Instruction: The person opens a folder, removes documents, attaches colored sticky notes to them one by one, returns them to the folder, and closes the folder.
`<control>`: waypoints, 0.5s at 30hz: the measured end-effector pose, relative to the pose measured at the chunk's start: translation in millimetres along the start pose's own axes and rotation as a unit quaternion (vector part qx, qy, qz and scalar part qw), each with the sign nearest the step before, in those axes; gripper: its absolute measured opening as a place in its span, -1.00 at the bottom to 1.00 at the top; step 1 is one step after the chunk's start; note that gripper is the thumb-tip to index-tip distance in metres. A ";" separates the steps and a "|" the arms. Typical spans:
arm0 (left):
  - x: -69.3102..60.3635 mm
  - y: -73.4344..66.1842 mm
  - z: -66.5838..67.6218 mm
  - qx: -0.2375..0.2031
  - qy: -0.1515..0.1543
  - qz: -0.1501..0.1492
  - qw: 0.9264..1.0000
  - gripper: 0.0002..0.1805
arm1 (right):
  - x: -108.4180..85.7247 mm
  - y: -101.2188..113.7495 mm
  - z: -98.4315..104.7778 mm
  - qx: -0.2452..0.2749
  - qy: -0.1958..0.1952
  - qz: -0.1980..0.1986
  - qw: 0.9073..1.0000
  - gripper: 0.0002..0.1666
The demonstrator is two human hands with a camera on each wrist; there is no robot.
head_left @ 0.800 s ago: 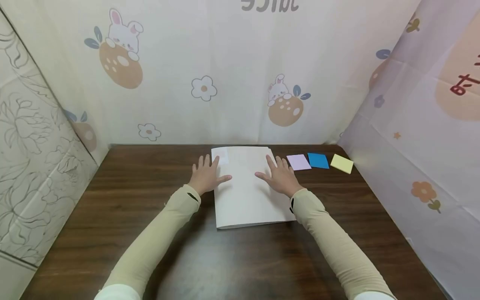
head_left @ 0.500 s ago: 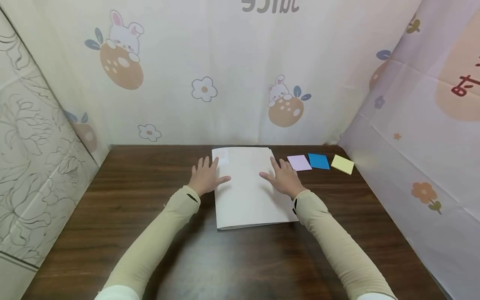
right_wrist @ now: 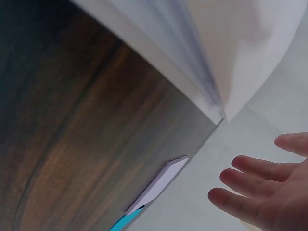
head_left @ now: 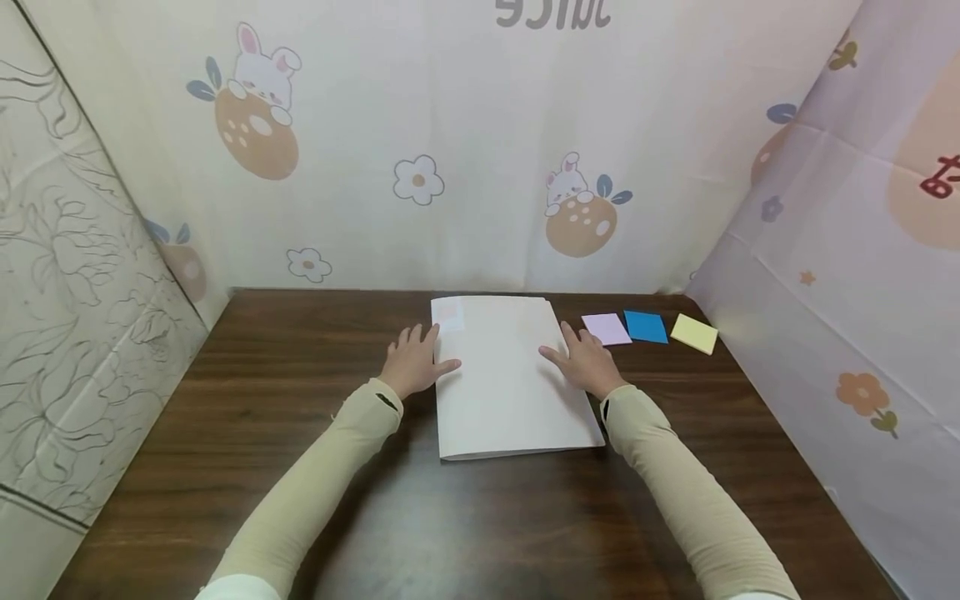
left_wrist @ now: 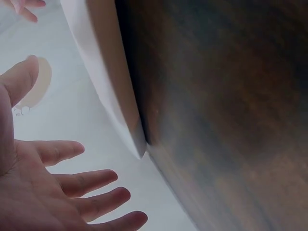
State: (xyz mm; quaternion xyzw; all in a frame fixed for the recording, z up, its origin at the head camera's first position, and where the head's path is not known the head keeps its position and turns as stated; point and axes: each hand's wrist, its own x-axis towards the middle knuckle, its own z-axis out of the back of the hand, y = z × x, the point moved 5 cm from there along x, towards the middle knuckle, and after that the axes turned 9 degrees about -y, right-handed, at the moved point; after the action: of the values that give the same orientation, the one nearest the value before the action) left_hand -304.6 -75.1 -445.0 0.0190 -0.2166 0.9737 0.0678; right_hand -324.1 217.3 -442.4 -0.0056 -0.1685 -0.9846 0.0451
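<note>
A white folder lies on the dark wooden table, with a pale label at its upper left corner. My left hand is beside the folder's left edge, fingers spread and thumb over the cover. Over the right edge is my right hand, its fingers straight and its thumb above the cover. The left wrist view shows the folder's spine apart from the spread fingers. Loose inner layers show at the folder's side in the right wrist view. Neither hand holds anything.
To the right of the folder lie a pale purple sticky-note pad, a blue pad and a yellow pad. Patterned curtains border the back and both sides of the table.
My right hand has shifted right, off the middle of the cover to the folder's right edge. The left hand stays beside the left edge. The head view has turned slightly left.
</note>
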 end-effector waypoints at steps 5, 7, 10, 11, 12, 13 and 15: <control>-1.3 2.3 -4.5 -0.004 0.000 0.001 1.000 -0.08 | -0.5 -5.4 -1.5 -0.001 0.006 -0.015 1.000 0.04; -1.5 3.2 -6.5 -0.006 0.001 0.003 1.000 -0.09 | -1.0 -7.0 -1.7 -0.003 0.011 -0.024 1.000 0.03; -1.5 3.9 -11.6 -0.007 0.003 0.001 1.000 -0.11 | -2.0 -12.3 -1.4 -0.006 0.015 -0.038 0.999 0.02; -1.8 4.0 -12.6 -0.007 0.004 0.000 1.000 -0.11 | -2.0 -14.3 -1.3 -0.008 0.015 -0.040 0.999 0.02; -2.0 4.1 -13.7 -0.006 0.005 -0.002 1.000 -0.12 | -1.8 -16.2 -1.4 -0.009 0.015 -0.041 0.999 0.02; -2.5 4.1 -14.4 -0.004 0.007 -0.003 1.000 -0.12 | -1.7 -18.0 -1.2 -0.011 0.014 -0.041 0.999 0.02; -3.1 4.1 -15.4 0.001 0.010 -0.007 1.000 -0.13 | -0.9 -21.5 -1.9 -0.015 0.013 -0.040 0.999 0.02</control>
State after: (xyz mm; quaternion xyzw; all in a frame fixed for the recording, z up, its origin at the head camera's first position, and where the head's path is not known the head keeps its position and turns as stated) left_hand -302.2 -72.6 -460.8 0.0107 -0.2145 0.9737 0.0763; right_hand -325.1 236.9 -451.3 0.0133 -0.1530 -0.9881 0.0077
